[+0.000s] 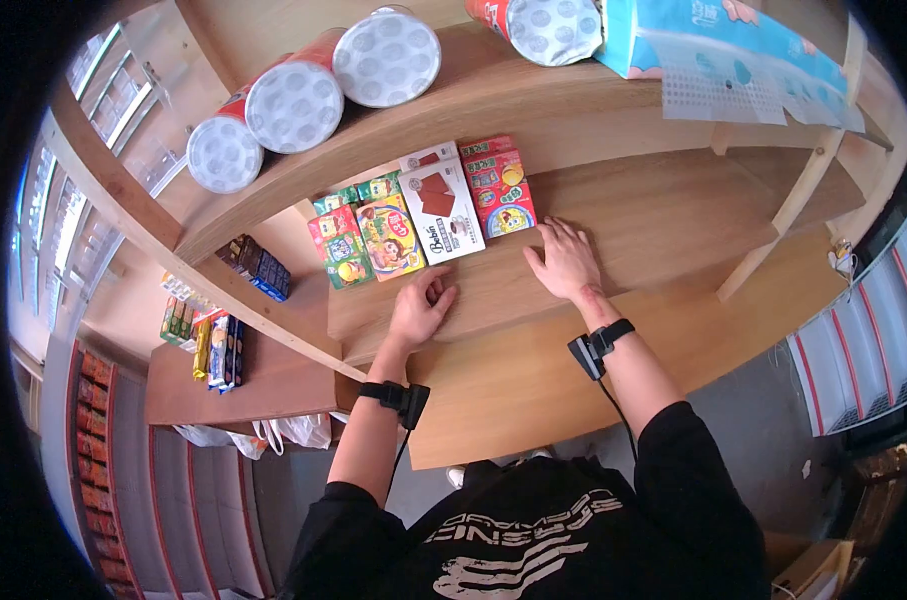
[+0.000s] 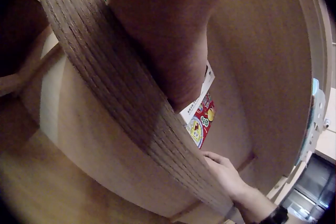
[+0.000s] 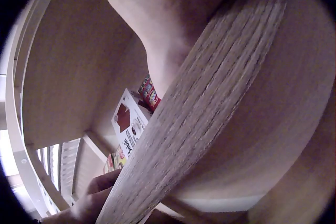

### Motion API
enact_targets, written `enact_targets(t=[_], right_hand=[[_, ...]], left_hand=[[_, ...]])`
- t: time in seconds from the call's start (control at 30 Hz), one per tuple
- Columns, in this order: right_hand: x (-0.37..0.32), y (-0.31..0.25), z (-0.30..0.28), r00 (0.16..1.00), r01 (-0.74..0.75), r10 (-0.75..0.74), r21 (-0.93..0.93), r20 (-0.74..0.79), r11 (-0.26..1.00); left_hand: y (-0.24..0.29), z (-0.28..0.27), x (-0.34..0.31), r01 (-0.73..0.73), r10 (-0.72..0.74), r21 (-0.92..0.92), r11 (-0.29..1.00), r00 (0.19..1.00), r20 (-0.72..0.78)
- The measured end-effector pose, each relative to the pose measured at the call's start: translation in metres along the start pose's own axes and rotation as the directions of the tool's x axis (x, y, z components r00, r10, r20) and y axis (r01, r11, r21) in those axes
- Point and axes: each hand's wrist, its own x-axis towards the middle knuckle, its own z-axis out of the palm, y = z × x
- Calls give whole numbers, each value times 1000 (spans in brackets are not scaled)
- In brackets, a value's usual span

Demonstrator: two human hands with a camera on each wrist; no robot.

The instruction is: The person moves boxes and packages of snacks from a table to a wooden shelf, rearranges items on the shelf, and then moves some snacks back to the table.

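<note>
On the wooden shelf (image 1: 663,215), a row of snack boxes faces front in the head view. A white box (image 1: 443,212) with brown biscuits on it stands between a yellow box (image 1: 390,237) and red boxes (image 1: 502,195); green and red boxes (image 1: 341,250) sit at the left end. My left hand (image 1: 423,308) is just in front of the yellow and white boxes, its fingers loosely curled and holding nothing. My right hand (image 1: 570,262) lies with extended fingers on the shelf, fingertips near the lower corner of the red box. In both wrist views, the shelf edge hides much of the near hand.
Red canisters with pale lids (image 1: 294,106) lie along the shelf above, beside a blue package (image 1: 718,45). A wooden post (image 1: 263,330) bounds the left side. Beyond it, a lower shelf holds blue and yellow packets (image 1: 225,352). White wire racks (image 1: 863,330) stand to the right.
</note>
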Motion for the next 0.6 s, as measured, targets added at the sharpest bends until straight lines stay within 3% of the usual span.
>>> enact_targets(t=[0.27,0.33,0.37,0.43,0.5,0.57,0.6], right_hand=[[0,-1,-7,991,-3,5,14,-135,1000],[-1,-8,-20,893,-23,185,369,-410,929],[-5,-13,-26,893,-25,188,370,-410,929],[-14,-39,-66,843,138,303,721,-445,679],[-30,-73,-127,861,447,126,852,-492,274],[-39,-96,-198,762,644,-117,728,-636,235],[-44,-103,-227,742,669,-177,701,-646,245]], left_hand=[[-7,2,2,-15,15,-8,1000,1000,0],[-7,2,1,-17,16,-13,1000,1000,-15],[-7,2,0,-17,17,-11,1000,1000,-13],[-6,0,2,7,-8,3,1000,1000,3],[-5,0,2,5,-4,25,1000,1000,-6],[-7,1,2,4,-4,11,1000,1000,2],[-1,-1,1,1,-1,45,999,1000,-8]])
